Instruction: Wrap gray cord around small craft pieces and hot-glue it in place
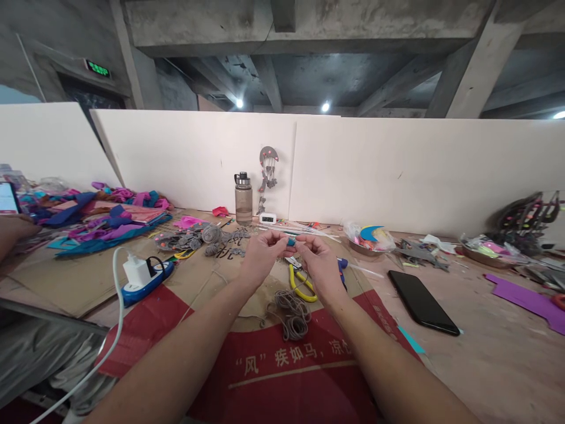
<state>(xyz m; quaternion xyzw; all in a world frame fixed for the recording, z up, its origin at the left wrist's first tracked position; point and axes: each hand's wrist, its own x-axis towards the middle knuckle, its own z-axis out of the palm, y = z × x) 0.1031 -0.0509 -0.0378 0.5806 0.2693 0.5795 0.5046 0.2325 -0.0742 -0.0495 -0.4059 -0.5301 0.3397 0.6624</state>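
Note:
Both hands meet at the middle of the table, fingertips pinched close together. A small teal piece (291,242) sits between them, its exact kind too small to make out. My left hand (263,254) grips it from one side, and my right hand (318,262) is closed at its other side. Just below are yellow-handled pliers (302,285), partly behind my right hand. A loose bundle of grey cord (291,315) lies nearer to me on the red and brown cardboard (282,377). A blue tool (342,266) shows beyond my right wrist.
A water bottle (243,200) and small clock (267,218) stand by the white partition. Right of my arms lies a black phone (422,301). On the left are a power strip (148,284) with a white cable, heaped coloured felt (110,221) and another person's arm (15,232).

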